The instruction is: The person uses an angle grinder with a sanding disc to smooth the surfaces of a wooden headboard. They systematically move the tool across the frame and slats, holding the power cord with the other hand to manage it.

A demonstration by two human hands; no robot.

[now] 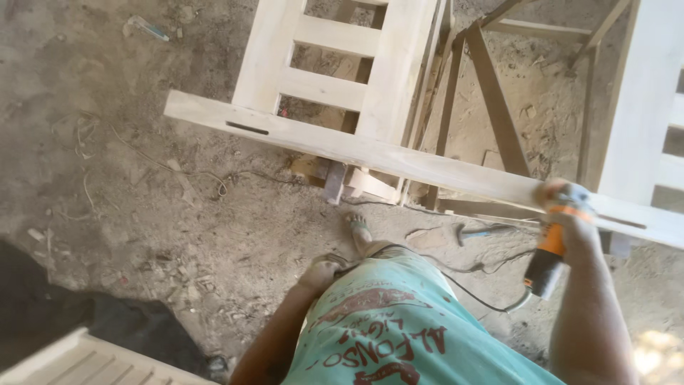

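Note:
My right hand (pixel 570 214) grips an orange and black power tool (pixel 547 265) and presses its head onto a long pale wooden plank (pixel 342 146). The plank runs slantwise from upper left to right, with a narrow slot near its left end. The tool's black cord (pixel 484 303) trails down past my teal shirt. My left hand (pixel 320 273) hangs by my hip with its fingers curled, next to a loop of the cord. Whether it holds the cord is unclear. One bare foot (pixel 360 228) stands on the floor beneath the plank.
A pale slatted wooden frame (pixel 335 64) lies under the plank, with darker wooden braces (pixel 491 100) and another pale frame (pixel 645 100) to its right. A hammer (pixel 484 232) lies on the dusty concrete floor. A white slatted piece (pixel 78 360) sits at lower left.

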